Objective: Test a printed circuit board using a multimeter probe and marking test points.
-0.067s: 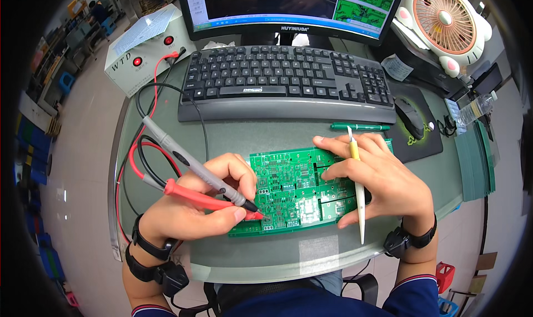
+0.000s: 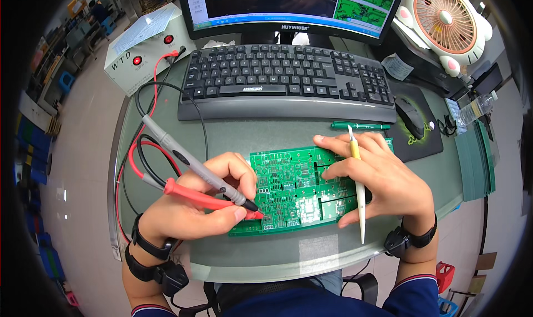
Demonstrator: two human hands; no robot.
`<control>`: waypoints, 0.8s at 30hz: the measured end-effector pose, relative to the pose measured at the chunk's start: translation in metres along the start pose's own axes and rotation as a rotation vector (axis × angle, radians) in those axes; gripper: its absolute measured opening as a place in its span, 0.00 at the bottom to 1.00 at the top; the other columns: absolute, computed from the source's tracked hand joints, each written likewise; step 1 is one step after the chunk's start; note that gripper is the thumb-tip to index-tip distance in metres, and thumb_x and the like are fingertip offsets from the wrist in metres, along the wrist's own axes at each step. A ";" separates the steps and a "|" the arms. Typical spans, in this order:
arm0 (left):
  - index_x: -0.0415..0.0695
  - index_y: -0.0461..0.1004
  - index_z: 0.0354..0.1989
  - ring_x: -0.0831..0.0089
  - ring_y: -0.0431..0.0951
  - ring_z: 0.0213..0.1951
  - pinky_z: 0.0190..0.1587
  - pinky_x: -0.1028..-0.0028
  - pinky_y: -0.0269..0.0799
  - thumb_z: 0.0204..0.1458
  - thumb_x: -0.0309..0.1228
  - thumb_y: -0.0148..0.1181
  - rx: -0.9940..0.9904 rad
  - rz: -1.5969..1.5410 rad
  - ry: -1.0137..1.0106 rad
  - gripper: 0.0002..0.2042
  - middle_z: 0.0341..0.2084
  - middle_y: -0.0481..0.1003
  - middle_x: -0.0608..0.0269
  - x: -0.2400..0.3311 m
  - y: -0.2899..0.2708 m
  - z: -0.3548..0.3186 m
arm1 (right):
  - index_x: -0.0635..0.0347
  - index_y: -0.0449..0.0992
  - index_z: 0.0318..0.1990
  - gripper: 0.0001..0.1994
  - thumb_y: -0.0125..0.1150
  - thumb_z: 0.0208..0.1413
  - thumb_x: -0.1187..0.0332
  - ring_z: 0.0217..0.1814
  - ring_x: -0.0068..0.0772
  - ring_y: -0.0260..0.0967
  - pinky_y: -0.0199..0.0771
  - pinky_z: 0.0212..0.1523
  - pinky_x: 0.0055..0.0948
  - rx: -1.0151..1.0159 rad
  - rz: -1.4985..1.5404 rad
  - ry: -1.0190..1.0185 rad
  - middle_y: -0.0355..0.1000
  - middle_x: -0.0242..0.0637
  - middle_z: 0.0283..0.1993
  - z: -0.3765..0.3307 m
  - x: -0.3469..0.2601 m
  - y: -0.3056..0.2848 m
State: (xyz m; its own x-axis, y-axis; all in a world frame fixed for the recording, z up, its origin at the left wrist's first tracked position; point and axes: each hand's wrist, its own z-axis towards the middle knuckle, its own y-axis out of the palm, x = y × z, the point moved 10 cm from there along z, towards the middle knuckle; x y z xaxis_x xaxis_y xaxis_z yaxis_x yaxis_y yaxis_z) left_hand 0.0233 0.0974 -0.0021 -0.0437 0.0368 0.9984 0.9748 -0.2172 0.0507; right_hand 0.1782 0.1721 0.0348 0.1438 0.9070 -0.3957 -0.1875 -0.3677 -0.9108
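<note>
My left hand (image 2: 186,217) is closed round two test probes, a grey one (image 2: 186,158) with a black end and a red one (image 2: 194,195). Their tips come together on the lower left part of a green circuit board (image 2: 302,190), which lies on the desk. My right hand (image 2: 383,181) rests over the board's right end, some fingertips on its surface and the thumb by its near edge. Tucked between the fingers of that hand is a slim craft knife (image 2: 360,206) with a pale handle, a yellow collar and its blade pointing away from me.
Behind the board are a black keyboard (image 2: 288,78), a green pen (image 2: 361,126) and a mouse (image 2: 410,117) on a pad. Red and black leads run to a white box (image 2: 147,50) at the far left. A monitor (image 2: 291,11), fan (image 2: 444,20) and bottle (image 2: 477,108) stand farther off.
</note>
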 end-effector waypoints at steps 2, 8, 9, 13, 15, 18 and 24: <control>0.42 0.67 0.36 0.71 0.71 0.42 0.56 0.65 0.67 0.47 0.26 0.61 0.002 0.001 0.002 0.10 0.36 0.67 0.61 0.000 0.000 0.000 | 0.52 0.72 0.48 0.32 0.76 0.32 0.53 0.62 0.50 0.60 0.55 0.62 0.45 0.003 -0.005 0.001 0.60 0.38 0.69 0.000 0.000 0.000; 0.42 0.67 0.36 0.71 0.70 0.42 0.55 0.66 0.66 0.46 0.26 0.61 0.010 -0.015 -0.008 0.10 0.36 0.68 0.61 0.000 0.000 -0.001 | 0.51 0.71 0.48 0.32 0.76 0.31 0.54 0.61 0.50 0.61 0.56 0.61 0.46 0.017 -0.023 -0.006 0.59 0.37 0.69 0.000 -0.002 0.000; 0.42 0.67 0.36 0.70 0.70 0.42 0.54 0.66 0.66 0.46 0.26 0.61 0.011 -0.016 -0.009 0.10 0.36 0.68 0.61 0.000 0.001 -0.001 | 0.51 0.71 0.48 0.32 0.76 0.31 0.54 0.61 0.50 0.61 0.56 0.61 0.46 0.022 -0.034 -0.009 0.59 0.37 0.70 0.000 -0.003 -0.001; 0.42 0.68 0.36 0.70 0.70 0.42 0.51 0.67 0.65 0.46 0.25 0.61 0.002 0.003 -0.003 0.11 0.36 0.68 0.61 -0.001 0.001 -0.001 | 0.50 0.71 0.48 0.33 0.76 0.30 0.54 0.61 0.50 0.61 0.56 0.61 0.46 0.012 -0.051 -0.001 0.58 0.36 0.70 0.000 -0.004 -0.001; 0.42 0.68 0.36 0.70 0.69 0.42 0.48 0.68 0.65 0.46 0.25 0.61 -0.008 0.023 0.018 0.11 0.36 0.68 0.60 0.001 0.003 -0.001 | 0.49 0.71 0.48 0.33 0.77 0.29 0.55 0.61 0.50 0.60 0.56 0.60 0.47 0.014 -0.063 0.002 0.58 0.35 0.70 0.000 -0.004 -0.002; 0.42 0.68 0.36 0.71 0.69 0.41 0.46 0.69 0.65 0.46 0.24 0.61 -0.014 0.022 0.017 0.11 0.35 0.68 0.59 0.001 0.004 0.000 | 0.49 0.71 0.48 0.33 0.77 0.28 0.55 0.62 0.50 0.60 0.57 0.60 0.47 0.011 -0.067 0.009 0.58 0.36 0.70 0.000 -0.004 -0.001; 0.42 0.68 0.36 0.72 0.68 0.38 0.43 0.72 0.65 0.45 0.23 0.60 -0.036 0.053 0.055 0.10 0.36 0.68 0.57 0.006 0.006 0.000 | 0.50 0.71 0.47 0.33 0.76 0.27 0.55 0.61 0.49 0.61 0.57 0.59 0.47 0.024 -0.077 0.015 0.59 0.36 0.69 0.001 -0.007 -0.004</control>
State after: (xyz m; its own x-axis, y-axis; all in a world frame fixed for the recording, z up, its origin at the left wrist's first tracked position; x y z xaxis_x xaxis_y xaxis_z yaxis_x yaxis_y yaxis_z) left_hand 0.0290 0.0964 0.0038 -0.0053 -0.0287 0.9996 0.9677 -0.2519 -0.0021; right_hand 0.1774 0.1673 0.0414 0.1734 0.9290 -0.3270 -0.1986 -0.2922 -0.9355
